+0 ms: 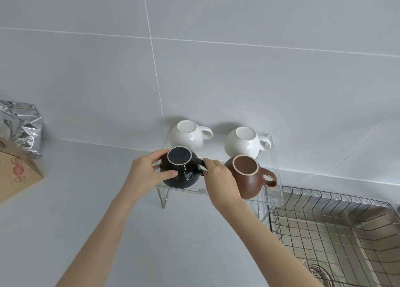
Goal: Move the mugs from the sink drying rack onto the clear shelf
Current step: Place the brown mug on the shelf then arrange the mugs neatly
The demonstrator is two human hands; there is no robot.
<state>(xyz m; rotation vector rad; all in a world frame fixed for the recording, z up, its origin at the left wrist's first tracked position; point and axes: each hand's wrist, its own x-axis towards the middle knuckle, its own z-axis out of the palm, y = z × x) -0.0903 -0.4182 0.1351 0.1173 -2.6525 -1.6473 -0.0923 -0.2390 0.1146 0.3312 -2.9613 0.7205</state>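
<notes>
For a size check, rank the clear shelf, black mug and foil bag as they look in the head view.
1. clear shelf
2. foil bag and black mug: look alike in size; the bag is cut off at the frame edge, so unranked.

Soft, even daylight is filling the scene; shadows are lying faint. Small highlights are glinting on the black mug (180, 171) and the foil bag (22, 126). Focus is holding sharp centrally; wide-angle distortion is bending tile lines toward the edges.
</notes>
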